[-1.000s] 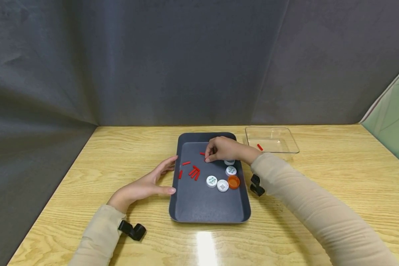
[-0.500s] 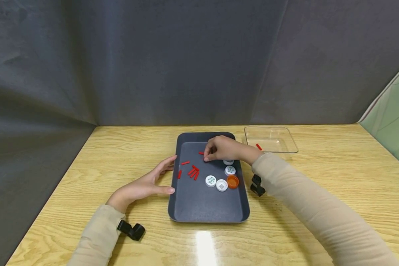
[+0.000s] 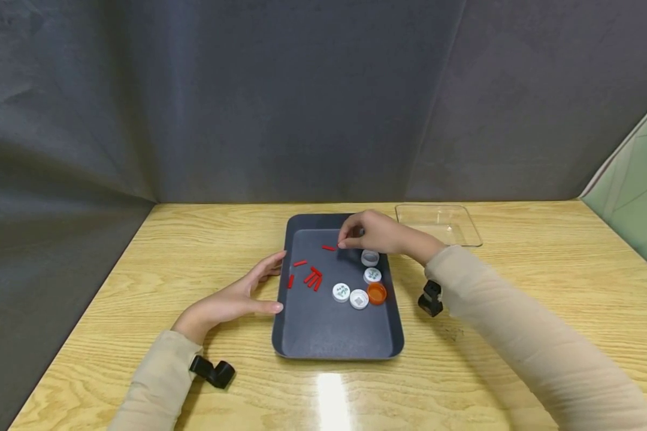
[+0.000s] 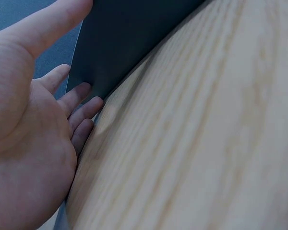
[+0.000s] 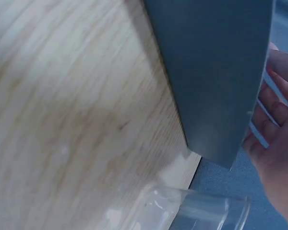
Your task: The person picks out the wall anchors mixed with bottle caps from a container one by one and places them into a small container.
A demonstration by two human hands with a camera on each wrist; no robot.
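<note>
My right hand (image 3: 371, 232), over the upper right of the dark grey tray (image 3: 334, 335), pinches a small red stick between thumb and fingertips; the fingers hide nearly all of it. Just left of those fingertips another red stick (image 3: 328, 248) lies in the tray. Several more red sticks (image 3: 313, 279) lie loosely grouped in the left half. My left hand (image 3: 237, 299) is beside the tray's left side, fingers spread and thumb at the rim. In the left wrist view, the fingers of the left hand (image 4: 33, 139) are against the tray's outer wall (image 4: 120, 43).
Round caps curve along the tray's right half: a grey-white one (image 3: 369, 258), white ones with green print (image 3: 372, 275), an upturned white one (image 3: 359, 299) and an orange one (image 3: 377, 293). A clear box (image 3: 442, 224) stands behind right, partly hidden by the right wrist.
My right hand has lifted the red stick from the tray and moved up and right. The red stick in the clear box is now hidden behind the wrist. The left hand stays put.
</note>
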